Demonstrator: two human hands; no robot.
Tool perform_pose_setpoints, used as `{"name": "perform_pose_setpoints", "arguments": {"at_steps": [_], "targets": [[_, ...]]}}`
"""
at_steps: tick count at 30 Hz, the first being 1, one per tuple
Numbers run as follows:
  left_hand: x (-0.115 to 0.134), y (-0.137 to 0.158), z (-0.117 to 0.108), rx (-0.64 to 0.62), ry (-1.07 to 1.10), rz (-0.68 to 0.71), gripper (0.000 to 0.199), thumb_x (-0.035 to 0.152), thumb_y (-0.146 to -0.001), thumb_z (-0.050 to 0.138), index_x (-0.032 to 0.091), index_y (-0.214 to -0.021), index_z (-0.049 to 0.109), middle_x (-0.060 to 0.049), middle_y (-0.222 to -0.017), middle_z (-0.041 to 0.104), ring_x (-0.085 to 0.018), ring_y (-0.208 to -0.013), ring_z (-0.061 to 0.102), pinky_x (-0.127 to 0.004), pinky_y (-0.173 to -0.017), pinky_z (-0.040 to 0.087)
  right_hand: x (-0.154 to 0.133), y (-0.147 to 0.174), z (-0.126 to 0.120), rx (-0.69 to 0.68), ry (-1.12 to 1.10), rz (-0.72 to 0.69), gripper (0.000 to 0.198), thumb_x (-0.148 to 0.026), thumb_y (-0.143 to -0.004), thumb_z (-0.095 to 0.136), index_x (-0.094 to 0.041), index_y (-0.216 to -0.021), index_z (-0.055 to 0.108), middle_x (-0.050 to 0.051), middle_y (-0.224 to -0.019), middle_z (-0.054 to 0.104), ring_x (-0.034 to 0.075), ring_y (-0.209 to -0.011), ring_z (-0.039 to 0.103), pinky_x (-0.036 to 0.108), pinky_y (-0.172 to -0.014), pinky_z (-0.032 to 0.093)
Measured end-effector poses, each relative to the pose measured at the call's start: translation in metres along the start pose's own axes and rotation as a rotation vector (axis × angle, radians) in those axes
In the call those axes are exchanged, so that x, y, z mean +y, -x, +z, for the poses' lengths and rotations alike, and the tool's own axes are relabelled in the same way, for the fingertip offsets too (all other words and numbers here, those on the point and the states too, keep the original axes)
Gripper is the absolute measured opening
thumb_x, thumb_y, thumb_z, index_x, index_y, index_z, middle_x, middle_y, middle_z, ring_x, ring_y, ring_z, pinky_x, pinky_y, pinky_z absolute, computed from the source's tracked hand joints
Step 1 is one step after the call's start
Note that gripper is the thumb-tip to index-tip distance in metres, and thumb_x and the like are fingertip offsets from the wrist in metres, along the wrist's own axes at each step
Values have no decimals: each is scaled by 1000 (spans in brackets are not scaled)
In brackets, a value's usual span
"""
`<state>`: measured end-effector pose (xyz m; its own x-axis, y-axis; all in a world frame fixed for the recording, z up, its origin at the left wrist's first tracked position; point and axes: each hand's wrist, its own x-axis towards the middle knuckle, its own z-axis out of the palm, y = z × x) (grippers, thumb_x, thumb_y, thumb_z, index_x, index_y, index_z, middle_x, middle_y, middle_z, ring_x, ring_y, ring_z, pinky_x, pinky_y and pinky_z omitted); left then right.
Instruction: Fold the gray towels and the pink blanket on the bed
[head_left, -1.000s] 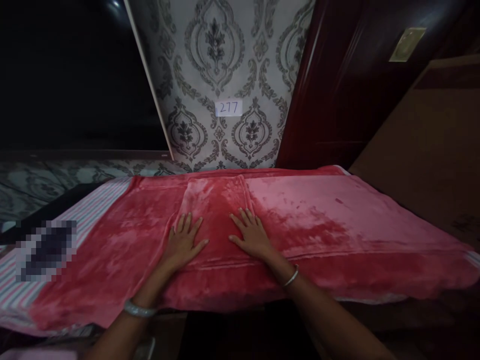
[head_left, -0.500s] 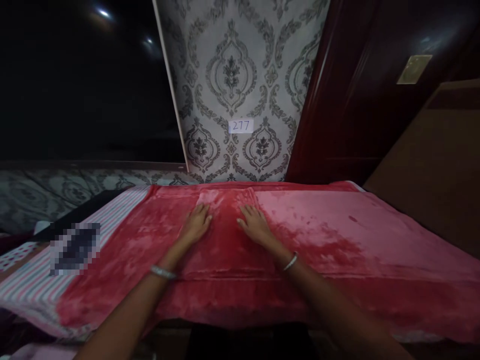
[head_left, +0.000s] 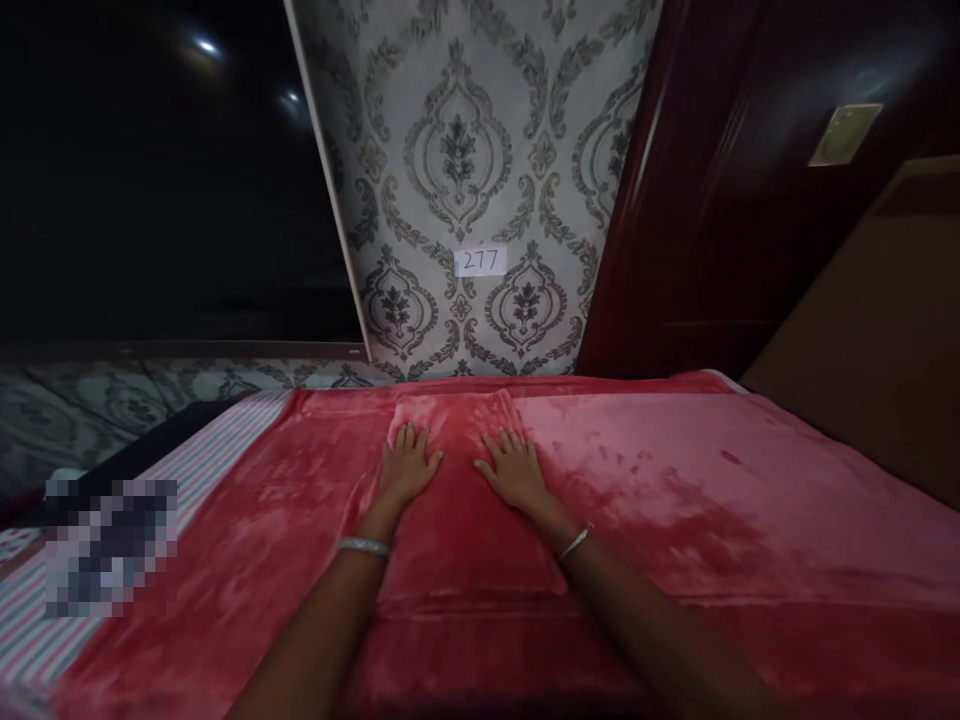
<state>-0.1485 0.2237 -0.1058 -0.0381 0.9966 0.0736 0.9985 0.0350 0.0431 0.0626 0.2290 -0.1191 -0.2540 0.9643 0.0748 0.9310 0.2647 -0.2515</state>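
Note:
Under both palms lies a red plush piece of fabric (head_left: 465, 520), folded into a narrow upright rectangle; its exact kind I cannot tell. It rests on a wide red and pink plush blanket (head_left: 262, 500) of much the same colour. My left hand (head_left: 407, 465) is flat near the upper left edge of the folded piece, fingers spread. Across from it, my right hand (head_left: 515, 470) presses flat near the upper right edge, fingers also apart. Nothing is gripped by either hand. A bracelet circles each wrist.
A striped cloth (head_left: 217, 440) shows from under the blanket at left, with a blurred-out patch on it. Behind stand a large dark screen (head_left: 165, 200), patterned wallpaper (head_left: 457, 150) with a paper label (head_left: 481, 261) reading 277, and a dark red panel (head_left: 690, 200). A brown board-like surface (head_left: 862, 330) leans at right.
My left hand has shifted slightly right and turned more upright, still flat. My right hand stays about where it was on the fabric. The view has moved a little, so the blanket appears nearer.

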Motion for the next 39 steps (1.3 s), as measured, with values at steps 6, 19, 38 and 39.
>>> {"name": "perform_pose_setpoints", "arguments": {"at_steps": [6,19,38,39], "targets": [[1,-3,0,24,-15,3,67,49,-101,35,16,-160,34,-21,-168,23,-35,-157,19,-60,-122,27,-10,-52,-26,64,-63,-41,62,-47,-106,29,-20,-162,32,10,-167,30,23,-156,20,48,-126,10],[1,-31,-24,-17,85,-15,58,50,-101,31,20,-147,52,-18,-154,50,-34,-145,45,-58,-116,38,16,-81,6,45,-46,98,66,-55,-105,30,-24,-162,32,8,-170,20,29,-157,13,58,-123,17],[-6,-69,2,-7,112,-125,64,44,-103,23,18,-160,32,-16,-171,20,-33,-158,16,-59,-122,28,19,-85,9,54,-65,108,62,-52,-105,29,-25,-161,35,7,-170,24,28,-157,16,57,-123,18],[-5,-69,2,-2,106,-123,63,42,-103,23,18,-160,32,-16,-171,20,-32,-158,16,-58,-121,29,19,-86,9,57,-58,104,60,-49,-106,28,-25,-161,35,6,-170,24,28,-157,16,57,-123,18]]}}
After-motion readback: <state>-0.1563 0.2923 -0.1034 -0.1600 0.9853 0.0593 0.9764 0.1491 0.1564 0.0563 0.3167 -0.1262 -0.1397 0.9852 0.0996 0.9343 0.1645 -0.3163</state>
